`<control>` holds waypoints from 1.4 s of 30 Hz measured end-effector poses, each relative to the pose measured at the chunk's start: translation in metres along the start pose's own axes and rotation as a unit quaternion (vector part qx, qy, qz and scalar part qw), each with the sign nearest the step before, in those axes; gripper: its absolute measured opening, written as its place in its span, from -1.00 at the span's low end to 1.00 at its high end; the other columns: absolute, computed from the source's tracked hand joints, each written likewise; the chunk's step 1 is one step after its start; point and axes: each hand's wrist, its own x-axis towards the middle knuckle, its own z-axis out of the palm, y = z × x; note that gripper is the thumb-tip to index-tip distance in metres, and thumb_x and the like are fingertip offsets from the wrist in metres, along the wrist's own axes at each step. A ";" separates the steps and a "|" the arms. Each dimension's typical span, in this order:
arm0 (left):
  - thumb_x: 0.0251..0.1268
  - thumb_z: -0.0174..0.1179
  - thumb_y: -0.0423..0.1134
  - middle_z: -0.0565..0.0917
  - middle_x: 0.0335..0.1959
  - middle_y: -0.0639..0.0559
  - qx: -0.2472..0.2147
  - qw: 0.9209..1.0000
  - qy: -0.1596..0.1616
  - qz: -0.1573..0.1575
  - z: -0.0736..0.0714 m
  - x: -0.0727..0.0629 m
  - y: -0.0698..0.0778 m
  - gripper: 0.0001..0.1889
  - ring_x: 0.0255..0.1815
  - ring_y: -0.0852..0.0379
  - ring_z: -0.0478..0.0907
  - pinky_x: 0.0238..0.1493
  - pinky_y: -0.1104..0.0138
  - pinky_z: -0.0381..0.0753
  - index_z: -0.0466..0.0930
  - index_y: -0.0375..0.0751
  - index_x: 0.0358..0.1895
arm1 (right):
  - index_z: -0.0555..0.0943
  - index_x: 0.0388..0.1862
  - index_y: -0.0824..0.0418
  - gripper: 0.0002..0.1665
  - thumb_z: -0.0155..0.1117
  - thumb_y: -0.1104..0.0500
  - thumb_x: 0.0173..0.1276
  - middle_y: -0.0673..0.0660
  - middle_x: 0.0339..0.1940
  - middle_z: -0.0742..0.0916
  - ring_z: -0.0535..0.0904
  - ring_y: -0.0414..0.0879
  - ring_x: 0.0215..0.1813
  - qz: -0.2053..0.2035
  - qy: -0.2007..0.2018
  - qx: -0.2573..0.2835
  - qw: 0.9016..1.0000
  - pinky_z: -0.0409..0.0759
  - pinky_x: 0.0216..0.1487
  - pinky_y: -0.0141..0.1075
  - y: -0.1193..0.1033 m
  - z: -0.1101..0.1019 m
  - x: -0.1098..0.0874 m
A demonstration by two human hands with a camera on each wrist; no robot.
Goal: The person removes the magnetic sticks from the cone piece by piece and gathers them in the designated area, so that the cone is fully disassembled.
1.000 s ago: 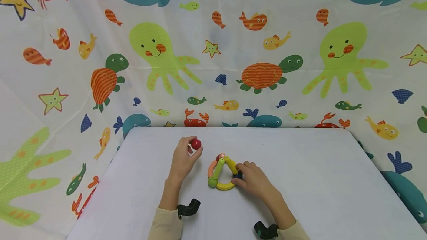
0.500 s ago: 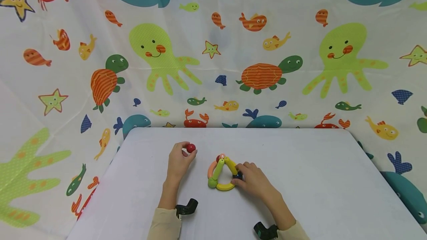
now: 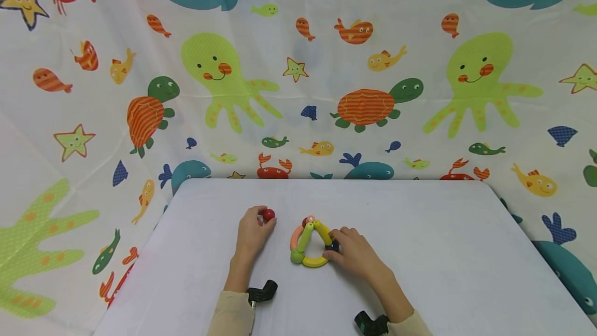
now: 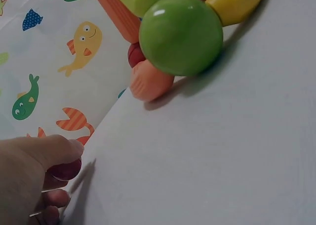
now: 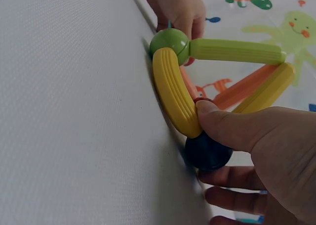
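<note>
My left hand (image 3: 252, 235) pinches a small red ball (image 3: 268, 214) between thumb and fingers, left of the building toy. That toy is a pyramid-like frame of sticks and balls standing on the table. A green ball (image 4: 181, 35) forms its near left corner, joined to a light green stick (image 5: 237, 51) that slopes up and a curved yellow stick (image 5: 174, 91). At the right corner my right hand (image 3: 356, 250) holds a dark blue ball (image 5: 208, 151), thumb on top near the yellow stick's end. Orange sticks (image 4: 118, 15) make up the far left side.
A white table (image 3: 443, 248) lies under both hands, its far edge meeting a hanging cloth (image 3: 298, 113) printed with sea animals. A black wrist camera (image 3: 263, 291) sits at the left wrist, another black camera (image 3: 371, 322) at the right.
The left hand has drawn back with the red ball, down toward the near side and a little left. My right hand and the stick frame have stayed in place.
</note>
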 end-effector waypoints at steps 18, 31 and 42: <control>0.25 0.36 -0.16 0.64 0.00 -0.14 0.014 1.000 -0.005 0.003 0.002 0.000 -0.001 -0.52 -0.14 0.02 0.52 -0.11 0.23 0.57 0.55 -0.26 0.20 | 0.63 0.04 0.15 -0.47 0.47 -0.13 0.22 0.08 -0.10 0.71 0.56 -0.01 -0.02 -0.003 0.004 0.004 1.000 0.59 0.06 -0.03 0.000 -0.001 0.000; 0.25 0.35 -0.13 0.64 0.00 -0.14 0.010 1.000 -0.007 0.004 0.002 -0.001 -0.001 -0.49 -0.15 0.02 0.52 -0.12 0.23 0.58 0.53 -0.23 0.23 | 0.63 0.06 0.15 -0.46 0.46 -0.13 0.23 0.10 -0.07 0.71 0.56 0.01 0.01 0.001 -0.003 0.004 1.000 0.59 0.10 -0.01 0.000 -0.001 -0.001; 0.26 0.34 -0.11 0.63 0.01 -0.14 0.019 1.000 -0.011 0.004 0.002 0.000 -0.002 -0.47 -0.15 0.03 0.52 -0.15 0.25 0.58 0.51 -0.23 0.25 | 0.62 0.07 0.14 -0.45 0.44 -0.15 0.24 0.10 -0.04 0.71 0.56 0.00 0.01 -0.007 -0.001 0.000 1.000 0.59 0.09 -0.01 0.002 0.002 0.001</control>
